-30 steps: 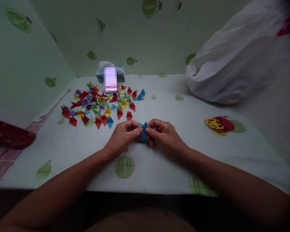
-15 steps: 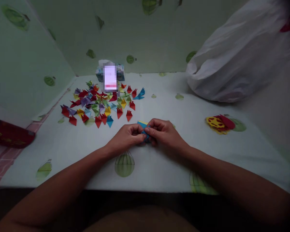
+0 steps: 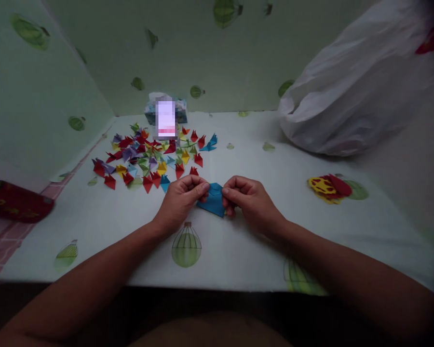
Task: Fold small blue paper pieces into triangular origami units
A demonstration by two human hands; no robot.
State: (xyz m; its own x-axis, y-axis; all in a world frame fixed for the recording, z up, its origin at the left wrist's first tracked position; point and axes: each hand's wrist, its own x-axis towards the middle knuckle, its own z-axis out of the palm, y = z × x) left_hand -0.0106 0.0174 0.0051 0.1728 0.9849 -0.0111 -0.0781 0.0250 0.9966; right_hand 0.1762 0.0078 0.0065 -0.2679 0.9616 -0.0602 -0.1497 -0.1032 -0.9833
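Observation:
Between my two hands is a piece of blue origami paper (image 3: 213,200), partly folded, with a broad flat face turned up and a bit of yellow at its lower right edge. My left hand (image 3: 183,197) pinches its left side between thumb and fingers. On the right side, my right hand (image 3: 248,200) grips the paper the same way. Just beyond my left hand lies a spread of small folded paper figures (image 3: 148,179) in red, purple, yellow, green and blue. A larger blue folded figure (image 3: 210,143) sits at the right end of that spread.
Behind the paper figures stand a bright phone screen (image 3: 165,118), pixelated, and a tissue box (image 3: 181,112). A big white plastic bag (image 3: 332,106) fills the back right. Yellow and red cut-out pieces (image 3: 327,187) lie at the right. A dark red container (image 3: 18,201) lies at the left edge.
My hands have moved apart slightly, the left one shifting left. The blue paper has been opened out or turned, so a larger blue face now shows between them.

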